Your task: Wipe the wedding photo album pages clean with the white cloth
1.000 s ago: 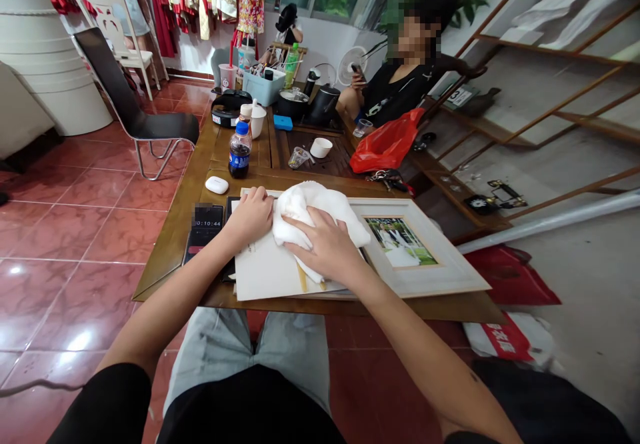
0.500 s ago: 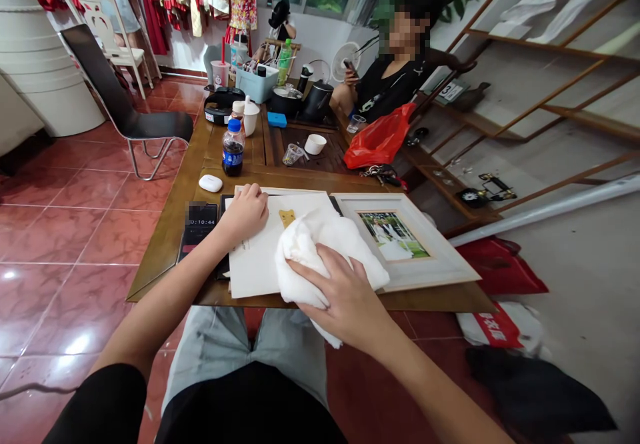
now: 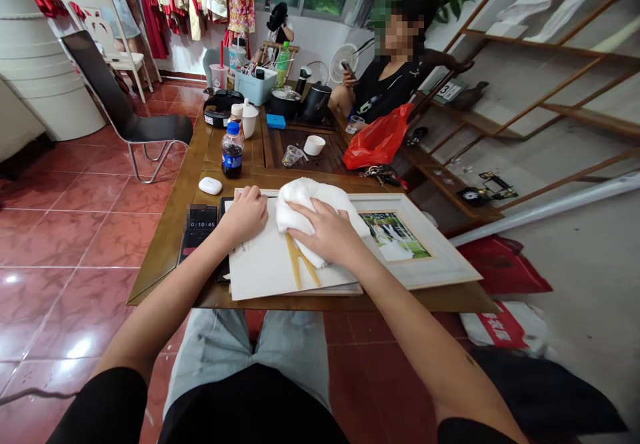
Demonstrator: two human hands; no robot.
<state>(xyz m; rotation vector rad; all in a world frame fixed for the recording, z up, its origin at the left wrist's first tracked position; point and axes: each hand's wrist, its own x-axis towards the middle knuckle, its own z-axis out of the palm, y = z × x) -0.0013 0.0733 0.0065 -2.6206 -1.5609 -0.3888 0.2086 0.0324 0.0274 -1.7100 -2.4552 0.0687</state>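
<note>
My right hand (image 3: 327, 232) presses a crumpled white cloth (image 3: 305, 201) onto a flat white board (image 3: 265, 264) with a gold figure on it, lying at the near edge of the wooden table (image 3: 170, 237). Its fingers curl over the cloth. My left hand (image 3: 246, 213) rests closed on the board's upper left corner, pinning it down. A white picture frame (image 3: 440, 261) holding a wedding photo lies to the right, partly under the cloth and board.
A black phone (image 3: 199, 225) showing a timer and a white earbud case (image 3: 211, 185) lie left of the board. Behind stand a cola bottle (image 3: 233, 153), cups, kettles, a red plastic bag (image 3: 377, 143). Another person (image 3: 387, 81) sits at the far end. A black chair (image 3: 125, 107) stands left.
My right hand swept the cloth down toward the table's near edge, then back up over the top of the board. The left hand stayed put.
</note>
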